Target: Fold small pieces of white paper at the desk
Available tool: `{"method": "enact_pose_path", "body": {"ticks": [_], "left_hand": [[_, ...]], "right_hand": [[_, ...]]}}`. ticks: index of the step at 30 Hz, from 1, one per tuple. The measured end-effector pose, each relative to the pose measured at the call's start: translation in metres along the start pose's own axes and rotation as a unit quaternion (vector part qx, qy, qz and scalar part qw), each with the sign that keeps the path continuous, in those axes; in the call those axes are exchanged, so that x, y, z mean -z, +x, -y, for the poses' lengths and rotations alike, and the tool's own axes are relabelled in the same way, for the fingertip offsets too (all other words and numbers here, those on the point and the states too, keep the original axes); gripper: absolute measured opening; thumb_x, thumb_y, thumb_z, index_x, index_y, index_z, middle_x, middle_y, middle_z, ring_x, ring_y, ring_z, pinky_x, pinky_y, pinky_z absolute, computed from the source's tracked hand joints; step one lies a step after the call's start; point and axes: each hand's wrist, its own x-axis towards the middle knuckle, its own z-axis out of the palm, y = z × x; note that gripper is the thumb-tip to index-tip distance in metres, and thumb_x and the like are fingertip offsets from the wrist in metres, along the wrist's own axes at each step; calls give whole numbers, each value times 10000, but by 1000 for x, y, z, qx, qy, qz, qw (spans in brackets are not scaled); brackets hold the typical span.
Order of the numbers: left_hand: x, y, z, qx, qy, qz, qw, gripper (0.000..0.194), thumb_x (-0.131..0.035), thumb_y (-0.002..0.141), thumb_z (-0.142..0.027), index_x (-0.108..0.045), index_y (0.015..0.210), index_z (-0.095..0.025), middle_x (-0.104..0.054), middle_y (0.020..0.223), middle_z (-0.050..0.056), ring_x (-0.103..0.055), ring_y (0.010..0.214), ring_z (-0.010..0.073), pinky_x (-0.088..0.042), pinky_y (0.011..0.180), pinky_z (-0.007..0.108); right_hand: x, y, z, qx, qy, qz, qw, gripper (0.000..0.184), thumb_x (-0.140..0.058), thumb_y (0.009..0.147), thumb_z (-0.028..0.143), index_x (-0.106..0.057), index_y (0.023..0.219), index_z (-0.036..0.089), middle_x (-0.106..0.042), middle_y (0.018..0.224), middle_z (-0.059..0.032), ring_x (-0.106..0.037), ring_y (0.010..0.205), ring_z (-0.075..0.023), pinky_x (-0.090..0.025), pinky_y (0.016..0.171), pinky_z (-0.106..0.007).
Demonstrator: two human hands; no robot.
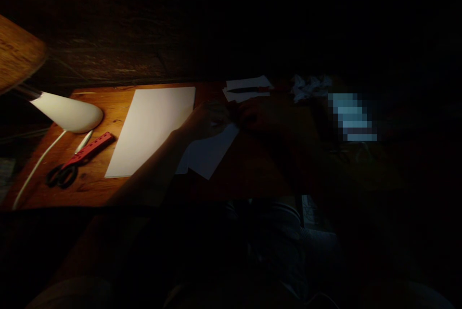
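Observation:
Near the middle of the wooden desk, my left hand (212,115) is closed on the upper end of a white sheet of paper (212,152), which slants down toward me in shadow. My right hand (250,112) meets it from the right, its fingers curled beside the sheet's upper corner. Darkness hides what the right fingertips pinch. Under my left forearm lies a stack of white paper (155,121), brightly lit on its left side. Just beyond my hands, a dark, slim pointed tool, perhaps a knife (245,90), rests across smaller white paper pieces (249,82).
A white desk lamp (68,111) stands at the left with its cord. Scissors with black handles (63,174) and a red perforated sleeve (90,149) lie before it. Crumpled paper (310,87) is at the back right, near a glowing pixelated screen (353,116). The desk (90,193) ends before my lap.

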Motion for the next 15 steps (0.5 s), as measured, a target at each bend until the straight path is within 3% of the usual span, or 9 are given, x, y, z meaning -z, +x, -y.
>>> {"method": "enact_pose_path", "body": {"ticks": [6, 15], "left_hand": [[3, 0, 2, -8, -3, 4, 1000, 150, -649, 927, -260, -797, 956, -263, -821, 1063, 48, -742, 1090, 219, -577, 986, 404], [7, -1, -2, 5, -16, 13, 1000, 256, -637, 831, -148, -801, 983, -273, -816, 1156, 45, -740, 1137, 233, -586, 1029, 440]], "right_hand": [[4, -1, 4, -7, -4, 11, 1000, 223, -661, 853, 165, -842, 981, 194, -771, 1260, -87, -702, 1125, -287, -499, 992, -424], [2, -3, -1, -12, 8, 9, 1000, 253, -658, 834, 134, -848, 982, 213, -751, 1290, -80, -690, 1117, -283, -489, 1010, -440]]}}
